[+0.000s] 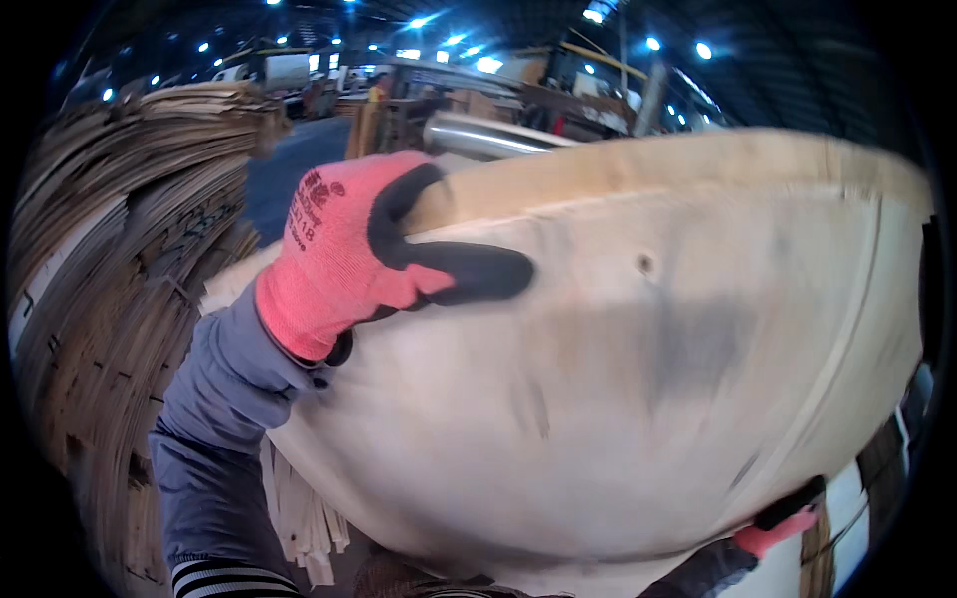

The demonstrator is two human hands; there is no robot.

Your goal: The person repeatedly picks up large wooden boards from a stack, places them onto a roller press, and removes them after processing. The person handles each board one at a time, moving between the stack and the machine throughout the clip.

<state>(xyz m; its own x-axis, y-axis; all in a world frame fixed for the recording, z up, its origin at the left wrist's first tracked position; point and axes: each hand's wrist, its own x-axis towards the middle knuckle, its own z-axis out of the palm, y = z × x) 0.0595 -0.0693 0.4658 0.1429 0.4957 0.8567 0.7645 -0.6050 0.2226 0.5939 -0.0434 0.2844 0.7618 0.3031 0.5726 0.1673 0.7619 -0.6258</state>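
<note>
A large pale wood veneer sheet (558, 399), bowed, with a knot and grey smudges on its face, fills most of the view in front of me. My left hand (349, 249), in a pink glove with black-coated fingers, is closed on its upper edge. The thumb lies along the near face, while the other fingers are mostly hidden behind the edge. At the lower right, my right hand (783, 523), in a matching glove, is at the sheet's lower edge. Its black-coated fingers look closed around that edge, partly blurred.
Tall stacks of rough-edged veneer (130, 209) stand along the left. Beyond the sheet lies a shiny metal roller (488, 135). A person (377, 90) is far off in the hall, under bright ceiling lamps. More pale sheets (847, 518) lie at the lower right.
</note>
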